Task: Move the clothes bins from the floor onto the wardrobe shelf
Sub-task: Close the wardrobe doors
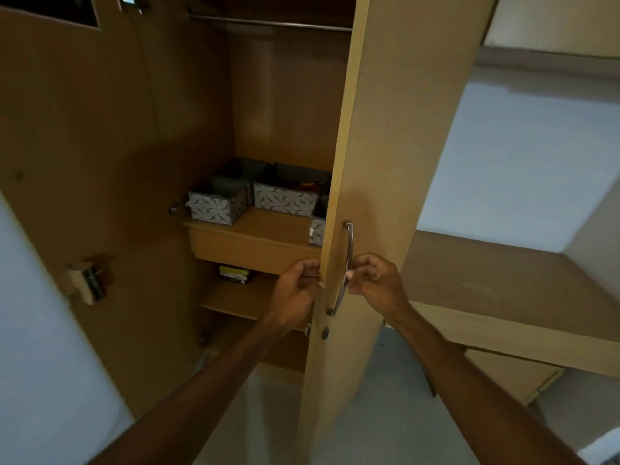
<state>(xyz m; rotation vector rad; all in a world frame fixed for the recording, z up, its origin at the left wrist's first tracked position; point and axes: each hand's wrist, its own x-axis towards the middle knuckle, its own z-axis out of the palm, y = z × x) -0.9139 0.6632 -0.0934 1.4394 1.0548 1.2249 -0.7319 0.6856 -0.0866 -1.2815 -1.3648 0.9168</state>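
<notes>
Mid-frame, left hand (295, 290) grips the door (385, 146) edge, right hand (377, 280) pinches its handle (350, 245); bins (285, 198) sit on the shelf (268, 226) above-left

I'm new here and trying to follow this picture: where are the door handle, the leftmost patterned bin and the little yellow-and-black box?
door handle (350, 245): head view, upper stretch of the metal bar.
leftmost patterned bin (214, 209): head view, its front wall.
yellow-and-black box (235, 275): head view, its front face.

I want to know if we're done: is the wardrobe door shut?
Open: the door stands ajar, bins on the shelf visible past its edge, right hand pinching the handle.
</notes>
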